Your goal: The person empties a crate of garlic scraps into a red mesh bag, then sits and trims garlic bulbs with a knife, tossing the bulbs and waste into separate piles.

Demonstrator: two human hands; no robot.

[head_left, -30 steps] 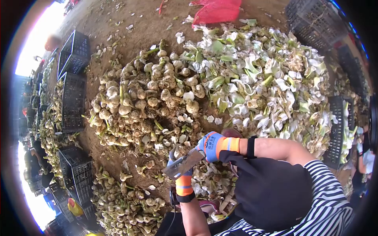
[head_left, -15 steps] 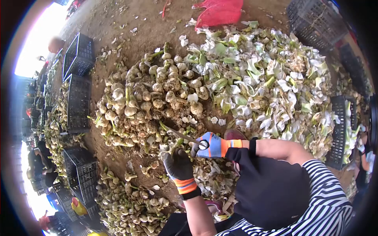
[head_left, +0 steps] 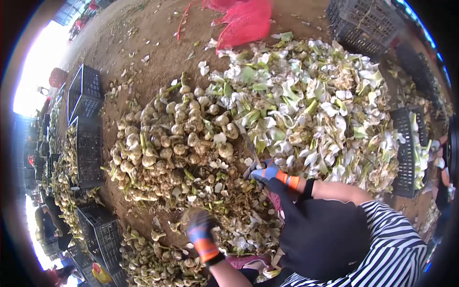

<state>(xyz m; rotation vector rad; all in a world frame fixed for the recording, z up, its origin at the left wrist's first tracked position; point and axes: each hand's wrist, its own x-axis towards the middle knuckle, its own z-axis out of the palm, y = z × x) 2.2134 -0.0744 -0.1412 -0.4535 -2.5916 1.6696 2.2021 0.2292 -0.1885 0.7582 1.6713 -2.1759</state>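
My right hand (head_left: pixel 268 173), in a blue and orange glove, grips a knife (head_left: pixel 251 146) whose blade points up and away, over the edge of the leaf scraps. Lower and to the left, my left hand (head_left: pixel 202 230) is smeared by motion. A tan, round garlic bulb (head_left: pixel 190 216) shows blurred at its fingertips. Beyond both hands lies a heap of garlic bulbs (head_left: pixel 167 136), several with green stalk stubs. Another heap of garlic (head_left: pixel 160 260) is below and left of my left hand.
A wide pile of white and green leaf scraps (head_left: pixel 311 115) spreads at the right. Black crates stand at left (head_left: pixel 89 152), lower left (head_left: pixel 100 234), right (head_left: pixel 406 155) and upper right (head_left: pixel 366 24). A red mesh bag (head_left: pixel 246 24) lies on the dirt floor. Other people are at both edges.
My left hand has moved down and left, away from the knife. My right hand has shifted right with the knife, whose blade now points more upward. The view has shifted slightly.
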